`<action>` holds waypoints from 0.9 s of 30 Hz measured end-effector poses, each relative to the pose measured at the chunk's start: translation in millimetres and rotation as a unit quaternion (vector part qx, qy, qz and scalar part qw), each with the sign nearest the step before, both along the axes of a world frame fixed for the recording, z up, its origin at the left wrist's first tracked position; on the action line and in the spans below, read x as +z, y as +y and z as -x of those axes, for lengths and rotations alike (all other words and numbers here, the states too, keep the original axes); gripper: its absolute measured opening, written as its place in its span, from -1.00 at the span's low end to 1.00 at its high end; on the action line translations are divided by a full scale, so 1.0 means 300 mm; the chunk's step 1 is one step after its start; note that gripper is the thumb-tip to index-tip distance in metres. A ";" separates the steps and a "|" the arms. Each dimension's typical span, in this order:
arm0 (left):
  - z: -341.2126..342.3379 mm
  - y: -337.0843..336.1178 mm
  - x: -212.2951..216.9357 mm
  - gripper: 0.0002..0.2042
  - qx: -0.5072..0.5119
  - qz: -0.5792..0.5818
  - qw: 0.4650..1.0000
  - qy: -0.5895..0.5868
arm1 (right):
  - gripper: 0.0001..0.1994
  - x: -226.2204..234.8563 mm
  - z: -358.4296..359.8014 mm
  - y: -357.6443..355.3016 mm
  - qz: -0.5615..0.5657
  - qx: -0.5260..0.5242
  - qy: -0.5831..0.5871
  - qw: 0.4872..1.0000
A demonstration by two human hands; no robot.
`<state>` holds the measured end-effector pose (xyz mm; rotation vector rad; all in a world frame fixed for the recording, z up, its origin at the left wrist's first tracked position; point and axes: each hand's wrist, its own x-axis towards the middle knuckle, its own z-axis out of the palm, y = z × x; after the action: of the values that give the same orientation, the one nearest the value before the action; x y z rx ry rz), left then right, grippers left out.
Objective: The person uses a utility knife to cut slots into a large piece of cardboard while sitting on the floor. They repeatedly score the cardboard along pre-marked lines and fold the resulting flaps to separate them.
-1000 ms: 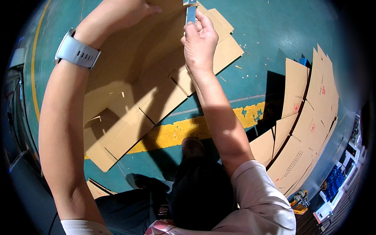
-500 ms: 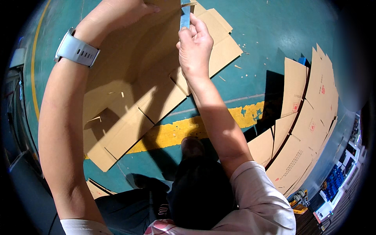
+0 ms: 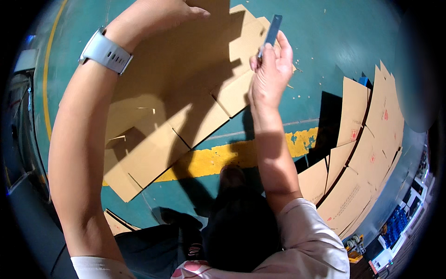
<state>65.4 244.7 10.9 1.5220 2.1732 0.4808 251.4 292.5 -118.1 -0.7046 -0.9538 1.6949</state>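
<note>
At the top left, my left hand (image 3: 174,13) is at the upper part of a large brown cardboard sheet (image 3: 186,56), its thumb stretched across the near face. The other fingers are cut off by the picture's upper edge or hidden; it appears to grip the sheet. To the right, my right hand (image 3: 273,69) is closed around a narrow, flat metal blade-like tool (image 3: 273,29), which points up and away. The tool is apart from the sheet's right edge. Below the raised sheet, slotted cardboard flaps (image 3: 206,121) extend over the floor.
Several flattened printed cardboard pieces (image 3: 371,153) stand or lie at the right. A yellow stripe (image 3: 213,160) crosses the green floor (image 3: 334,42), where small cardboard scraps are scattered. Dark equipment (image 3: 23,139) stands at the far left. More cardboard (image 3: 116,224) lies at the lower left.
My right hand has moved right and a little nearer, taking the metal tool away from the sheet's edge. My left hand appears slightly farther right.
</note>
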 end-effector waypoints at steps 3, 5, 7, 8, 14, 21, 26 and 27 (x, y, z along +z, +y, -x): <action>0.092 -0.142 -0.042 -0.63 -0.079 -0.062 0.988 0.118 | -0.52 0.016 -0.034 -0.056 -0.036 0.055 -0.059 0.996; 0.163 -0.306 -0.006 -0.64 -0.049 0.059 0.994 0.078 | -0.51 0.017 -0.094 -0.139 -0.091 0.127 -0.142 0.977; 0.214 -0.507 0.047 -0.61 0.009 0.120 0.992 0.023 | -0.51 -0.002 -0.161 -0.242 -0.172 0.206 -0.212 0.940; 0.236 -0.603 0.056 -0.58 0.047 0.120 0.991 -0.016 | -0.51 -0.024 -0.186 -0.289 -0.229 0.236 -0.261 0.908; 0.267 -0.836 -0.012 -0.71 0.086 0.056 0.994 0.047 | -0.44 0.026 -0.007 -0.452 -0.466 0.296 -0.200 0.810; 0.219 -0.693 -0.123 -0.68 0.047 -0.089 0.987 0.124 | -0.44 0.050 0.166 -0.485 -0.650 0.200 -0.257 0.687; 0.199 -0.677 -0.145 -0.63 0.047 -0.119 0.988 0.090 | -0.47 0.056 0.157 -0.477 -0.655 0.163 -0.311 0.669; 0.198 -0.681 -0.153 -0.63 0.049 -0.133 0.986 0.093 | -0.49 0.053 0.162 -0.476 -0.661 0.156 -0.318 0.661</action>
<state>6.1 40.5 -35.0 1.6607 2.4153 0.7109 202.8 149.8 -102.3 -0.0477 -2.4891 0.5060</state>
